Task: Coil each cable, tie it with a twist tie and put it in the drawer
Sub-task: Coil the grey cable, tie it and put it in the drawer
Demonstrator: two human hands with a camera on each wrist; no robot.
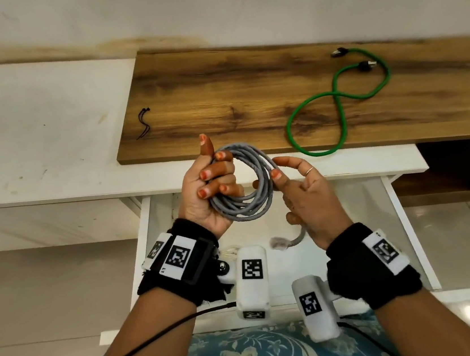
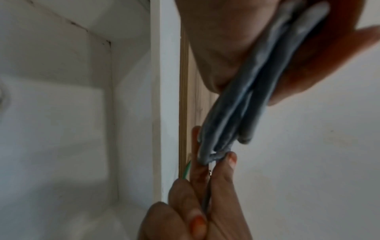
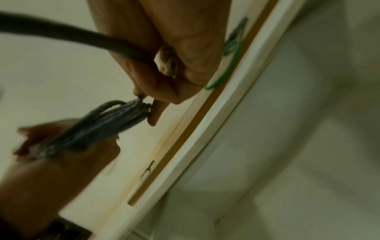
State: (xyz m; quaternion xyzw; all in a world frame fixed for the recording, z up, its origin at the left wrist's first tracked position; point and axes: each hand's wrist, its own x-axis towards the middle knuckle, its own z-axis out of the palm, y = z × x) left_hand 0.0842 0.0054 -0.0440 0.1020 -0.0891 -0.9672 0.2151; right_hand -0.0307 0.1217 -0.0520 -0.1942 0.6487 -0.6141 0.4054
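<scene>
1. The left hand (image 1: 210, 189) has its fingers curled round the left side of the grey cable (image 1: 246, 185), wound in several loops and held above the open drawer (image 1: 404, 216).
2. The right hand (image 1: 307, 195) pinches the coil's right side between thumb and forefinger; its lower fingers close on the loose tail, whose plug hangs below.
3. On the table (image 1: 218, 97) beyond lie a black twist tie (image 1: 144, 123) at the left and an uncoiled green cable (image 1: 339, 100) at the right.
</scene>
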